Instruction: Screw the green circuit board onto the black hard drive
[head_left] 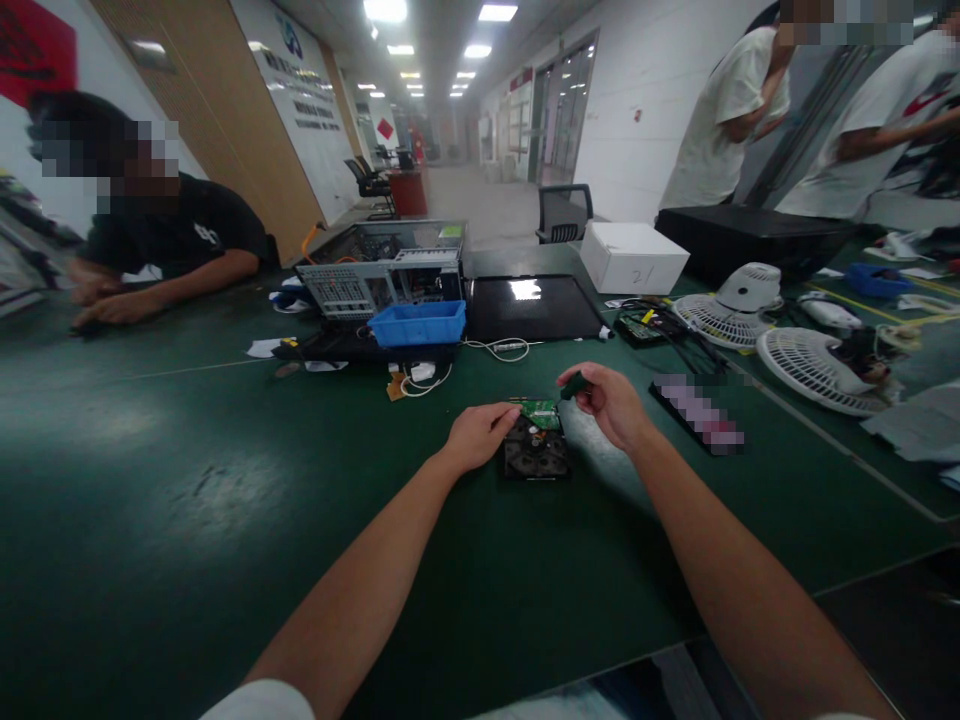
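A black device [536, 458] with a green circuit board [541, 414] at its far end lies on the green table [225, 560], in front of me. My left hand [484, 435] rests against the device's left side, its fingers together and reaching to the board's edge; what they grip, if anything, is hidden. Just right of the board, my right hand [606, 400] is closed around the dark handle of a small tool [574, 386], which looks like a screwdriver. The tool's tip is too small to make out.
Beyond the device are a blue tray [418, 324], an open computer case [349, 290], a black panel [532, 308] and a white box [634, 258]. A phone [697, 415] and fan parts [810, 368] lie right. People are at left and back right.
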